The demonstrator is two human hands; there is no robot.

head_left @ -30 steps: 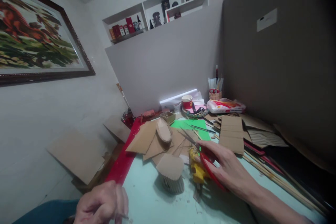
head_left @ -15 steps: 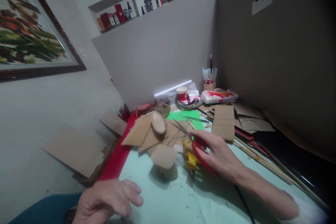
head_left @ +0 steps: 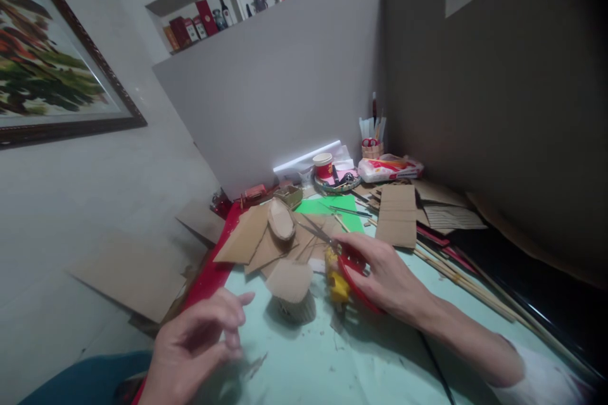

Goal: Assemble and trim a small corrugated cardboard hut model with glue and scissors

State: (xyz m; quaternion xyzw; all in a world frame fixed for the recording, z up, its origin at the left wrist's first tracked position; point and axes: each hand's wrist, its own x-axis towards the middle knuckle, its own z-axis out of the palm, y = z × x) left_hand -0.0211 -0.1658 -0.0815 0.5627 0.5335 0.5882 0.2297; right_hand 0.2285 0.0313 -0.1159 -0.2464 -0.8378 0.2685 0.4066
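Hovering: left hand (head_left: 202, 342), left of the cardboard form (head_left: 289, 281); scissors (head_left: 355, 286) in right hand (head_left: 392, 278).

Left hand has uncurled from a bunched pose; fingers loosely bent, no item visible, so it appears free for work. Oval piece (head_left: 281, 220) rests on flat card (head_left: 244, 234). Cardboard form stands on the table (head_left: 304, 367), untouched. Yellow object (head_left: 337, 289) shows beside the handles; contact cannot be told. Right hand's grasp on the scissors is unchanged, blades pointing toward the oval piece.

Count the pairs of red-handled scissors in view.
2: the held pair in the right hand, and apparently a second pair in the holder at the back, only its red loops showing. More may be hidden.
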